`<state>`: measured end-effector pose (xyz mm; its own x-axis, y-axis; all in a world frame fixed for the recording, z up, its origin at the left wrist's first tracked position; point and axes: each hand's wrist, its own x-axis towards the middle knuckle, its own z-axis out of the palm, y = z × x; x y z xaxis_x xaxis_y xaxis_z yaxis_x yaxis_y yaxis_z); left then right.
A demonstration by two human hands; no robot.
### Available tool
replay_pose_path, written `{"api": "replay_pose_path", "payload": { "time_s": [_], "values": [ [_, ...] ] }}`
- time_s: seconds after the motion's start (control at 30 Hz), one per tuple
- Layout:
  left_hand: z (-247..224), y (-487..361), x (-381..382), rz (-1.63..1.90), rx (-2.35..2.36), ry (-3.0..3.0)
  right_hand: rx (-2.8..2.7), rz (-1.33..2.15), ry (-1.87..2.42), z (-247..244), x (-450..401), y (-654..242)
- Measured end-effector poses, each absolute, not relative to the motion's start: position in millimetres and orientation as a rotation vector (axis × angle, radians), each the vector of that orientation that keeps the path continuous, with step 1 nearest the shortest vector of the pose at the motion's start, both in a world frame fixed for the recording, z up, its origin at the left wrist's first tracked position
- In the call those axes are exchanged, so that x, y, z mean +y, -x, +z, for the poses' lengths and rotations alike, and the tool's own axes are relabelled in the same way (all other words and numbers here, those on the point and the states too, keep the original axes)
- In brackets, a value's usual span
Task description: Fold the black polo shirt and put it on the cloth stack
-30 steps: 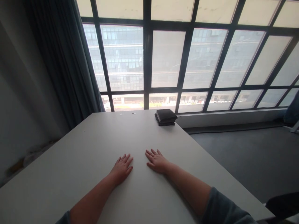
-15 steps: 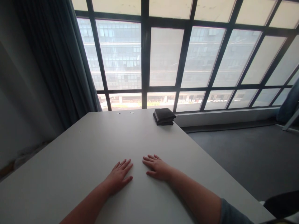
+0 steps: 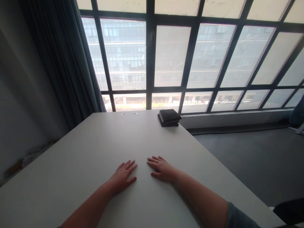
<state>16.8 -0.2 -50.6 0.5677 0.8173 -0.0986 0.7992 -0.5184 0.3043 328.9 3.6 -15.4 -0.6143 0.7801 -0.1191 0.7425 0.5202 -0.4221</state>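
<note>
My left hand lies palm down on the white table, fingers spread and holding nothing. Beside it, a short gap away, my right hand rests flat on the same surface, its thumb held apart from the fingers. Farther off, at the table's far right corner, sits a small stack of dark folded cloth-like pieces. Neither hand touches the stack; the right hand is the nearer one.
A large dark-framed window spans the far side. Dark curtains hang at the left. Two small light pieces lie near the table's far edge. Grey floor stretches along the table's right side.
The whole view has shifted slightly, so everything appears a little farther right. Both hands stay flat on the table, and the dark stack has not moved on it.
</note>
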Motion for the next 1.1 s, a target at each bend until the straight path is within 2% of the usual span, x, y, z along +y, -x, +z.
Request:
{"api": "replay_pose_path", "payload": {
  "time_s": [1.1],
  "values": [
    [-51.7,-16.7,0.2,0.095,1.327,-2.486,-2.63,0.721,1.352,-10.8,2.3,-329.1]
  ]
}}
